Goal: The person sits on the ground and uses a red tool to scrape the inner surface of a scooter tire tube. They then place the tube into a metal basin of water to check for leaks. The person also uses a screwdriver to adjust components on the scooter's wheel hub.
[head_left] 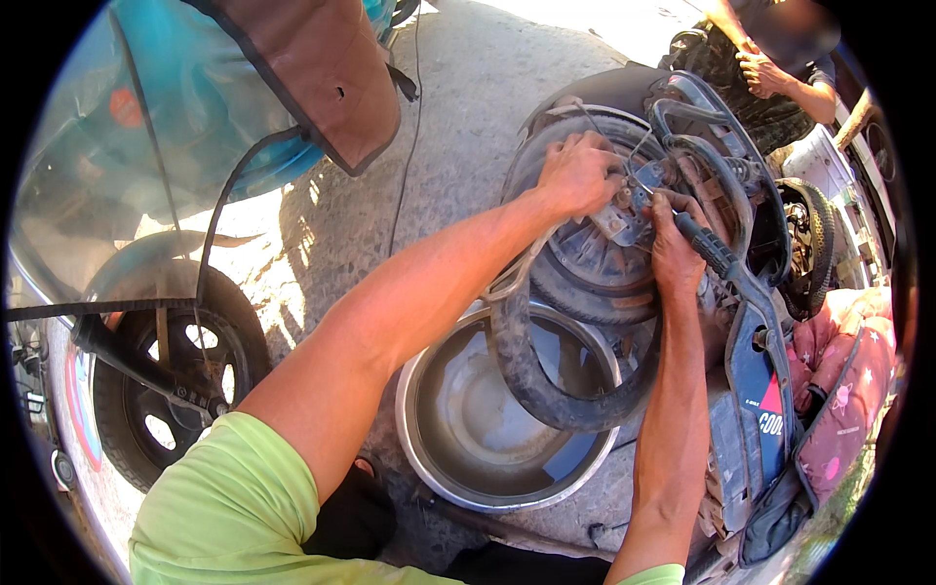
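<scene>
A scooter (770,361) lies tipped over on the right, with its wheel (595,268) exposed. My left hand (583,174) rests on the upper part of the wheel near the hub, fingers bent around something hidden under them. My right hand (680,244) is closed beside the hub, its fingertips on a thin metal rod (638,182). A black ribbed grip (707,246) passes by that hand; whether it belongs to the rod cannot be told. From the wheel a black inner tube (570,411) hangs in a loop over a round metal basin (414,458) of murky water.
At the left stands another vehicle with a black wheel (244,322), a clear plastic sheet (78,195) and a brown flap (312,78). A person's hands (762,73) show at the upper right. A pink padded cover (848,390) lies at the right. Concrete ground (351,224) lies between the vehicles.
</scene>
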The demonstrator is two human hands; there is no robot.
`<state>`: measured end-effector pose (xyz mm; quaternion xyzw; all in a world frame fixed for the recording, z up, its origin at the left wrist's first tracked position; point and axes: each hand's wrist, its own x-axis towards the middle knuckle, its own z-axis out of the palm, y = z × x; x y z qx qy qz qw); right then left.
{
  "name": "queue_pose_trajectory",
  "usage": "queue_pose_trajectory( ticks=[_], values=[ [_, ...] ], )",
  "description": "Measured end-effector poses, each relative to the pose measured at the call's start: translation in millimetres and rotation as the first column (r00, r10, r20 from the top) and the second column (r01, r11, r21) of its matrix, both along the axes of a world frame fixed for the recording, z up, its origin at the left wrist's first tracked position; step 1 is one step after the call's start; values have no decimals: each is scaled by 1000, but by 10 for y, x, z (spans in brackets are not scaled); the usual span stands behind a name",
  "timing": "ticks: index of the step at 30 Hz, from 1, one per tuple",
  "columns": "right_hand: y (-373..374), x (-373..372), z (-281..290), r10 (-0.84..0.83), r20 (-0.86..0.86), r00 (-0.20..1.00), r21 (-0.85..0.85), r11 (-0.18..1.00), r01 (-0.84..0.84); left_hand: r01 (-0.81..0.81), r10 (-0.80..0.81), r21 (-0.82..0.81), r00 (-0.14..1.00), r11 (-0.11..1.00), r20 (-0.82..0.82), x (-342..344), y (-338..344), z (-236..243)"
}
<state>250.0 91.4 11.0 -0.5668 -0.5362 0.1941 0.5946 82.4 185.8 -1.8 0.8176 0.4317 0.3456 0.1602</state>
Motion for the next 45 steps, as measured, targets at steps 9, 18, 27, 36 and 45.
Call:
queue_pose_trajectory(
  ticks=[9, 18, 27, 36, 45],
  values=[
    [-10, 4, 1, -25, 27, 999, -6, 1000, 26, 11, -11, -9, 1000, 1000, 2, -1, -17, 26],
    [8, 5, 4, -14, 6, 1000, -14, 1000, 14, 10, -10, 6, 1000, 1000, -5, 17, -10, -2],
    [-21, -28, 46, -23, 27, 999, -9, 1000, 23, 8, -8, -10, 1000, 1000, 28, -12, -12, 6],
    [-46, -9, 60, 7, 42, 999, -74, 997, -4, 4, -3, -26, 999, 1000, 49, -9, -28, -6],
    [-30, 6, 35, -7, 30, 1000, -26, 1000, 8, 13, -11, -43, 999, 999, 41, 1, -39, 26]
  ],
)
